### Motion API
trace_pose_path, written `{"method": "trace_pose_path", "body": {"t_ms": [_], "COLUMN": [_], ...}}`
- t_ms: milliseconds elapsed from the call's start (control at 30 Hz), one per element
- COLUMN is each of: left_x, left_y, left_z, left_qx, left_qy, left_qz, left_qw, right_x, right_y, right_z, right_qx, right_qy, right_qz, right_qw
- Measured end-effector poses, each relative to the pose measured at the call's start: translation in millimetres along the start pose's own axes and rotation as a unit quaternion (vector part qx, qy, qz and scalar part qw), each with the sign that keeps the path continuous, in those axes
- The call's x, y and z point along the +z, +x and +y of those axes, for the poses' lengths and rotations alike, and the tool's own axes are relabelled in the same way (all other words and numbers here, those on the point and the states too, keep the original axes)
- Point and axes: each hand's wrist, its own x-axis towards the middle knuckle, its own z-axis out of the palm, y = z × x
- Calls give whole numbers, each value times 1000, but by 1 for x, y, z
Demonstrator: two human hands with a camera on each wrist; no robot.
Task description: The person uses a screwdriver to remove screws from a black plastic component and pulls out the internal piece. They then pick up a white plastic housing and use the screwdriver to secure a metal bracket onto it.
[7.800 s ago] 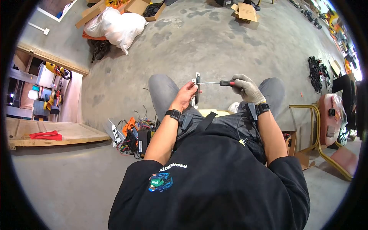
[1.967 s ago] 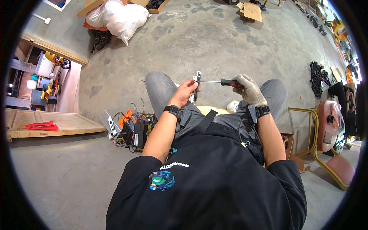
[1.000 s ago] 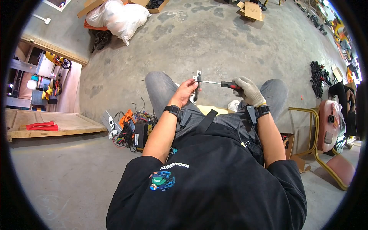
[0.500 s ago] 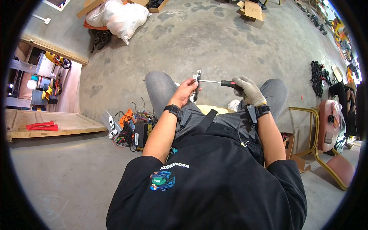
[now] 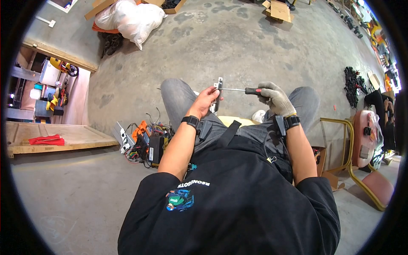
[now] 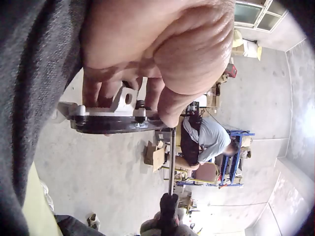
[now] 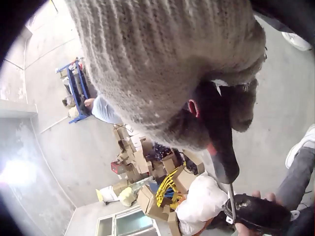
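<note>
My bare left hand [image 5: 205, 103] grips a narrow black and silver part [image 5: 217, 98] between thumb and fingers, above the lap. In the left wrist view this part [image 6: 110, 123] has a dark curved body and a light bracket with a hole. My gloved right hand [image 5: 275, 100] holds a screwdriver by its black and red handle [image 5: 253, 91]. The metal shaft [image 5: 233, 89] reaches across to the part, its tip beside my left thumb. In the right wrist view the glove [image 7: 172, 69] wraps the handle [image 7: 221, 142]; the exact tip contact cannot be told.
Cables and electronics [image 5: 148, 142] lie on the floor at the left, near a wooden panel [image 5: 63, 138]. A gold-framed chair [image 5: 350, 148] stands at the right. White bags [image 5: 131, 21] and a cardboard box [image 5: 278, 12] are farther off. A person [image 6: 209, 140] bends over in the background.
The right glove's fingers have shifted on the handle, and the screwdriver has turned to lie more level. My left hand keeps its hold on the part in nearly the same place.
</note>
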Motion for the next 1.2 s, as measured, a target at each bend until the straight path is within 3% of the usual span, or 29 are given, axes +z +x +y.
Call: {"method": "trace_pose_path", "body": {"t_ms": [100,200,267,333,500,633,700,900,1200], "left_x": [-1,4,3,3,1,1,0,1,2], "left_y": [1,-2,-2,-2,0,0,1,0,-1], "left_z": [-1,3,3,2,0,0,0,0,2], "left_qx": [5,-3,-1,-1,3,2,0,0,-4], "left_qy": [-4,-20,-24,-27,-2,-3,-6,-20,-10], "left_qz": [-2,17,16,15,-4,-1,0,3,5], "left_qw": [1000,1000,1000,1000,1000,1000,1000,1000,1000], "right_x": [3,6,-2,-5,4,4,-3,1,-6], "right_y": [-1,-7,0,2,-2,-5,0,0,1], "right_z": [-1,-3,2,3,-2,-6,-3,-1,-2], "right_qx": [-39,-17,54,58,-28,-9,53,-18,-7], "right_qy": [14,24,-37,-72,-6,-22,-41,7,-1], "right_qz": [-4,-14,-38,-43,18,-1,-26,-10,-35], "right_qw": [999,999,997,995,999,1000,997,1000,999]}}
